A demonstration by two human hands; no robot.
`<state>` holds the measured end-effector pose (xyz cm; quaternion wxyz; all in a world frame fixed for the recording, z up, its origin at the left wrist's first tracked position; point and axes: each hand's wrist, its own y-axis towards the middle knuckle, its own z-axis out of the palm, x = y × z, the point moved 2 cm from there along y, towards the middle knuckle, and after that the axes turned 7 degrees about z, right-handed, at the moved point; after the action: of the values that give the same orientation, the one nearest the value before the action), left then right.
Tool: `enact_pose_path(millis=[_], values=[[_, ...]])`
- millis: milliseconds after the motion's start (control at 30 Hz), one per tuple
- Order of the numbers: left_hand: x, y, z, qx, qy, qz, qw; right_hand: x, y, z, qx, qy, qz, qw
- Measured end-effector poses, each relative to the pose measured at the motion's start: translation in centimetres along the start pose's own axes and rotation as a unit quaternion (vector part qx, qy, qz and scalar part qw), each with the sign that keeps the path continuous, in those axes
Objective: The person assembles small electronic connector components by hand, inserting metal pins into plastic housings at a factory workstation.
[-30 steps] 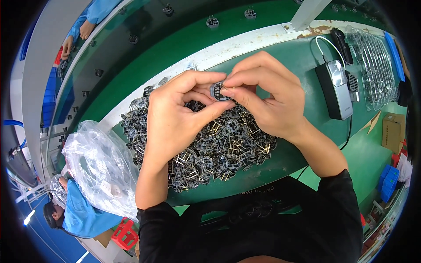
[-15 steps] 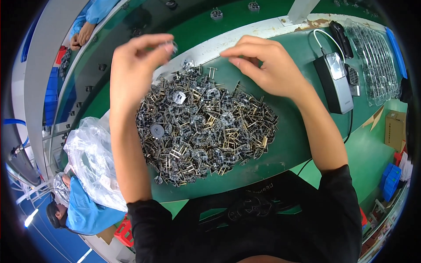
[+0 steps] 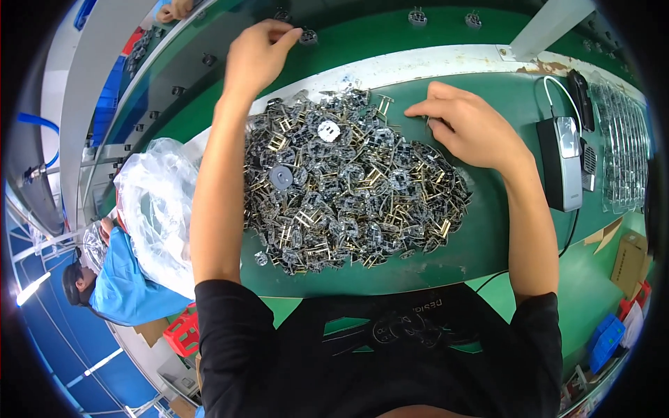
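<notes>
Beyond the heap of black, brass-pinned circuit parts (image 3: 355, 188), a small grey-black round module (image 3: 309, 37) sits by the left hand (image 3: 259, 59), grip indiscernible; right hand (image 3: 467, 125), grip spread; module probably light, stiff, fragile-pinned: hold its rim

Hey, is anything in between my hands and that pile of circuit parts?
From your right hand, nothing visible: only green tabletop shows before the pile of circuit parts. Your left hand is beyond the white rail, which lies between it and the pile.
</notes>
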<state>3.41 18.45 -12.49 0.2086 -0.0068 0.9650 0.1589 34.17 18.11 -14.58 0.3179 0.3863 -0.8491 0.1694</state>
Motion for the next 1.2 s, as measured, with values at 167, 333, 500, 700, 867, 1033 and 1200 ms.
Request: enact_pose_path(millis=[167, 333, 500, 700, 867, 1033, 1200], values=[[-7.3, -7.8, -6.8, 0.073, -0.032, 0.013, 0.997, -1.6, 0.4, -0.5, -0.13, -0.024, -0.031, 0.991], [-8.7, -13.0, -8.9, 0.188, -0.021, 0.044, 0.981, -0.3, 0.2, -1.1, -0.116, 0.017, 0.001, 0.993], [-8.5, -14.0, -8.0, 0.211, 0.04, 0.089, 0.973, 0.6, 0.3, -0.6, -0.118, 0.026, -0.018, 0.992], [-7.3, -14.0, -8.7, 0.188, -0.037, 0.08, 0.978, 1.1, 0.2, -0.6, -0.142, 0.051, -0.001, 0.989], [-6.2, -14.3, -9.1, 0.122, -0.278, -0.014, 0.953, 1.6, 0.0, -0.7, -0.175, 0.071, -0.027, 0.982], [-7.4, -13.5, -5.7, 0.035, -0.674, -0.112, 0.73, 3.5, -0.3, 0.0, -0.144, 0.306, -0.082, 0.937], [-10.5, -11.0, -2.6, 0.07, -0.739, -0.1, 0.662, 4.7, -1.1, -0.6, -0.16, 0.36, -0.137, 0.909]])
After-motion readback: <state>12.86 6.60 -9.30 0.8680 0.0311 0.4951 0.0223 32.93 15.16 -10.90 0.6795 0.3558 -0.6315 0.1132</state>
